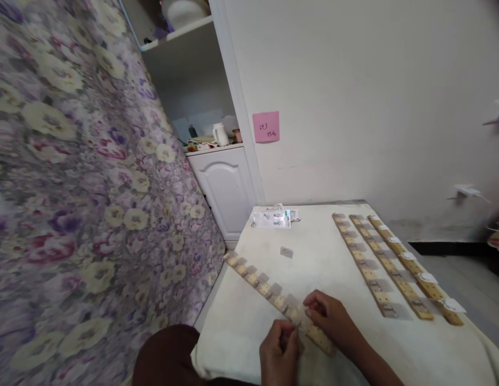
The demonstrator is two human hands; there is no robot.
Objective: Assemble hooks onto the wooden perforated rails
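Note:
A long wooden strip [269, 294] with drilled holes lies slantwise across the white-covered table. Small metal fittings and clear plastic pieces sit along it at intervals. My left hand [278, 348] is at the near edge of the strip, fingers curled and thumb pressed in; whatever they pinch is too small to make out. Across the strip, my right hand [332, 320] has its thumb and fingers drawn together beside a clear piece, partly covering the strip's near end. What it pinches cannot be made out either.
Three similar strips lie at the right: a left one [368, 273], a middle one [388, 262] and a right one [424, 287] bearing white round pieces. A small grey piece [286, 252] and clear packaging [271, 219] lie farther back. A floral curtain [92, 214] hangs at left.

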